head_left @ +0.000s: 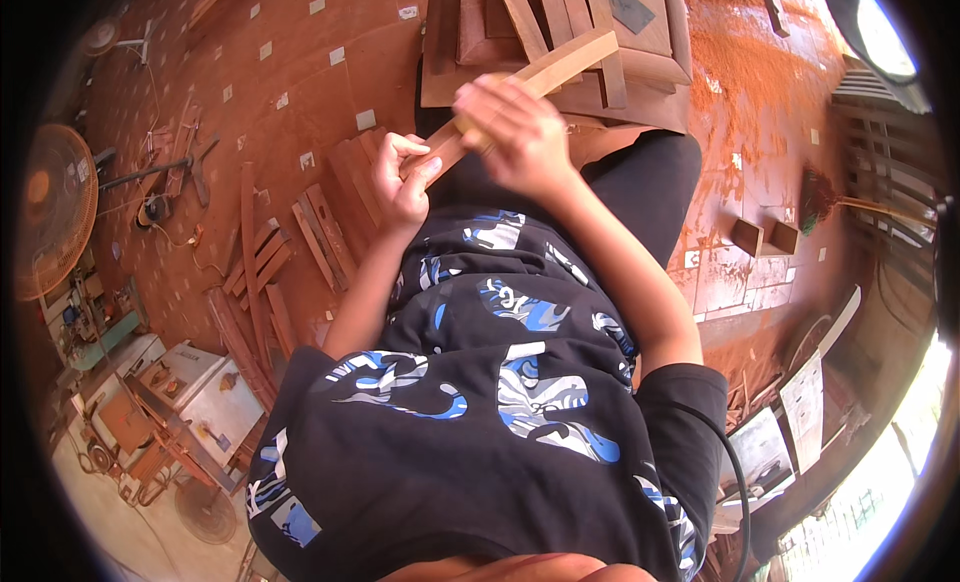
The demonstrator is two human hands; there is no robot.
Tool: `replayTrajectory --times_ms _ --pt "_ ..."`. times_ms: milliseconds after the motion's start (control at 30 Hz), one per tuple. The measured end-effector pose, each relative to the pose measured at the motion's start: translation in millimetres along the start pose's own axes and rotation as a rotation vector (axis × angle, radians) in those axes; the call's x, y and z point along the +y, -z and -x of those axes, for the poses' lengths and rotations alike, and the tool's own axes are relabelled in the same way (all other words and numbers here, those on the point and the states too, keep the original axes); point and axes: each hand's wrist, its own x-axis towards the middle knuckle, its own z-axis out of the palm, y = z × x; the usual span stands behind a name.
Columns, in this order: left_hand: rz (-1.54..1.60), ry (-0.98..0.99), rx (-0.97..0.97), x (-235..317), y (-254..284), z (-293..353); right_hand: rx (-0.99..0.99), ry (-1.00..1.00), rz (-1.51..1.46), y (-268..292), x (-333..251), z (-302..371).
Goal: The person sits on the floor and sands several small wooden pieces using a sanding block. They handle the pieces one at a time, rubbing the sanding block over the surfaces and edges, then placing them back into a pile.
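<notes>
A straight wooden strip [572,64] slants from my lap up to the right, its far end over a stack of wooden pieces. My left hand [405,182] is closed round its near end, with the thumb on top. My right hand [520,137] is closed over the strip's middle, slightly smeared by motion. Under its fingers shows a small yellowish pad [473,132], perhaps sandpaper, pressed against the wood; most of it is hidden by the hand.
A stacked wooden panel [655,82] with loose slats lies just ahead. Planks [325,232] lie on the dusty floor at the left, near a standing fan [58,212]. To the right are a wooden block [765,238], a broom [820,197] and heaped sawdust [745,57].
</notes>
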Motion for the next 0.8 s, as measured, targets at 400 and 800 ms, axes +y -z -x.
replayTrajectory --times_ms 400,800 --pt "0.209 -0.037 0.06 37.0 -26.4 -4.3 0.032 -0.026 -0.09 6.4 -35.6 -8.9" --pt "-0.189 -0.468 -0.1 102.3 -67.6 -22.4 0.362 -0.029 -0.114 44.6 -12.2 -0.9"
